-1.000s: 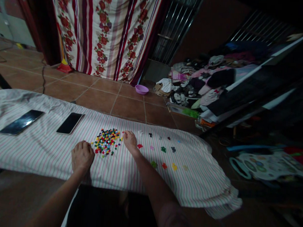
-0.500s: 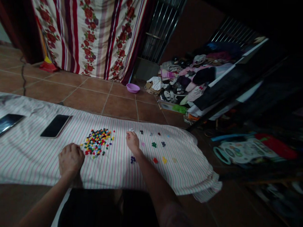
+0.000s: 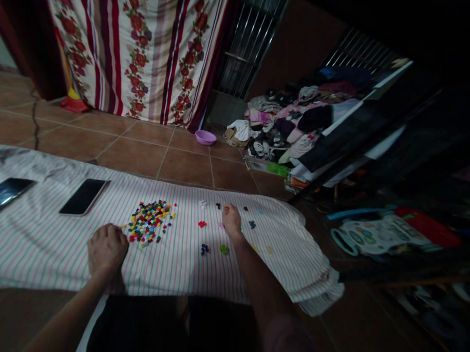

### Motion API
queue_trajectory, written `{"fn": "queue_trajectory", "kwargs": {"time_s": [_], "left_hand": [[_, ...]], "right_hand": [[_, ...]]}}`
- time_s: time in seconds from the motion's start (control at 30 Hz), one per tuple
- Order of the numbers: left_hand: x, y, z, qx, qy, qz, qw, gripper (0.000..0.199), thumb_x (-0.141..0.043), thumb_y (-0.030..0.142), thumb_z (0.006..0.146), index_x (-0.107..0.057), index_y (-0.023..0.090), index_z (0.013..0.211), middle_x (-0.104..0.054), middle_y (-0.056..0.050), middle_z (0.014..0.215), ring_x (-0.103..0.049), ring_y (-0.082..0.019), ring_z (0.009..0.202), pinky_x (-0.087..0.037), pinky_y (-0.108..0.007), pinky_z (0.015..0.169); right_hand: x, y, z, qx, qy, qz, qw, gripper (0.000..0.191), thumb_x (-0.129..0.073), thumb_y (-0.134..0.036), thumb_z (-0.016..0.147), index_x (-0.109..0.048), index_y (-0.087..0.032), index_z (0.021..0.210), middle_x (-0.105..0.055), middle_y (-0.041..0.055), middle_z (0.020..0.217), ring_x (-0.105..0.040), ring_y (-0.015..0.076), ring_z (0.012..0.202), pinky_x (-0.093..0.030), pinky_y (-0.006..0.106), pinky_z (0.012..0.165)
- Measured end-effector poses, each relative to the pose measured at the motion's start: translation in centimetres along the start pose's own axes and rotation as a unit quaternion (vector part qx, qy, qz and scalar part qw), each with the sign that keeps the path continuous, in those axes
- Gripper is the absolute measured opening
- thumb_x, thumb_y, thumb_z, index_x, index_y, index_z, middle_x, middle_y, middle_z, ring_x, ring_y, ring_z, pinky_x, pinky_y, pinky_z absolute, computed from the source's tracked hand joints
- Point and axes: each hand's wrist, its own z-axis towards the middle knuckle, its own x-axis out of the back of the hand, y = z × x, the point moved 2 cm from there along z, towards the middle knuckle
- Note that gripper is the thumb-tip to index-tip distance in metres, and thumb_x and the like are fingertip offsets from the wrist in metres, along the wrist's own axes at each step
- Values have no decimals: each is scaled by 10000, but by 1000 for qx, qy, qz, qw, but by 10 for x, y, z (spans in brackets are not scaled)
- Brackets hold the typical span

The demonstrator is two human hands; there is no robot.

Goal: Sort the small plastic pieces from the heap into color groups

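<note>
A heap of small multicoloured plastic pieces [image 3: 148,220] lies on the striped cloth [image 3: 158,273]. Just left of the heap my left hand [image 3: 107,249] rests on the cloth, its fingers curled under so that anything in them is hidden. My right hand [image 3: 232,221] is over the sorted groups, fingertips pinched together; what they hold is too small to make out. Around it are white pieces [image 3: 203,204], black ones [image 3: 218,206], red ones [image 3: 202,224], dark blue ones [image 3: 204,249], lime green ones [image 3: 223,249] and grey ones [image 3: 252,225].
Two phones, one dark [image 3: 83,197] and one shiny [image 3: 8,196], lie at the cloth's left. Beyond, on the tiled floor, are a purple basin [image 3: 205,138] and a large pile of clothes [image 3: 291,119]. A floral curtain [image 3: 154,55] hangs behind.
My right hand has moved right, from beside the white pieces to past the black ones, uncovering red and lime green groups. My left hand stays beside the heap.
</note>
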Motion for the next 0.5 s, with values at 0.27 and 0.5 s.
{"fn": "queue_trajectory", "kwargs": {"time_s": [0.27, 0.5], "left_hand": [[2, 0, 0, 1, -6, 1, 1000, 264, -303, 278, 898, -538, 159, 909, -598, -113, 941, -523, -255, 923, -337, -370, 767], [2, 1, 2, 5, -24, 6, 1000, 277, -287, 290, 897, -532, 159, 908, -601, -112, 957, -529, -252, 929, -339, -366, 764]], "right_hand": [[24, 30, 10, -69, -31, -91, 993, 304, -481, -135, 849, -718, -217, 1019, -695, 107, 1032, -655, 220, 955, -462, 288, 763], [34, 27, 12, -114, -73, -114, 984, 336, -498, -149, 855, -677, -220, 1130, -714, 75, 1045, -661, 177, 987, -460, 240, 809]]}}
